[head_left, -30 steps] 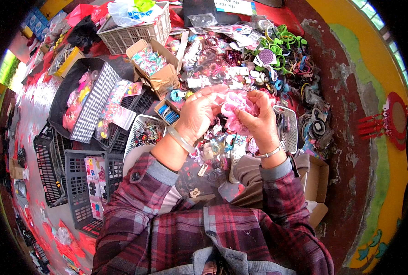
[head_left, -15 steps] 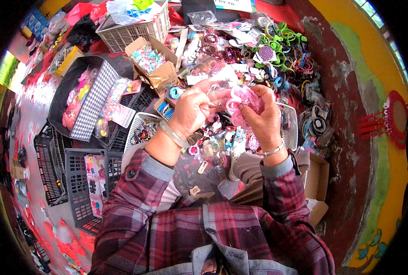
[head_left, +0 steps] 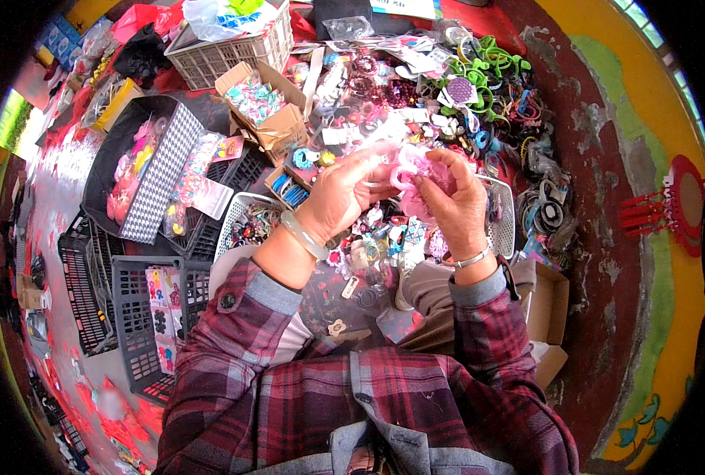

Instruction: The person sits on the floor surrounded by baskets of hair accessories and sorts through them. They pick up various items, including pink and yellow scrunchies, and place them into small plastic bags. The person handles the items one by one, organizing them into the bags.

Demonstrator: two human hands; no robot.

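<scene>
In front of me, between both hands, is a pink ruffled hair scrunchie (head_left: pixel 425 169) with a looped edge on its left. My right hand (head_left: pixel 461 212) grips it from the right, thumb pressed on its front and fingers behind. From the left, my left hand (head_left: pixel 338 196) has its fingers closed at the scrunchie's left edge; its fingertips are partly blurred and hidden. Below the hands lies a heap of small hair accessories (head_left: pixel 368 252), with a white perforated basket (head_left: pixel 227 231) at its left side. A small tan flower-shaped piece (head_left: pixel 336 327) rests lower down.
Green hairbands (head_left: pixel 491 59) and other accessories pile up at the far right. An open carton (head_left: pixel 283 127) of small packets stands far left of the hands. Further left are a houndstooth-sided box (head_left: pixel 162 170) and dark plastic crates (head_left: pixel 135 317). A painted wall (head_left: pixel 598 198) borders the right.
My left fingers have come in closer against the scrunchie's left edge. The scrunchie has turned and bunched up slightly between my hands; my right hand stays nearly in place.
</scene>
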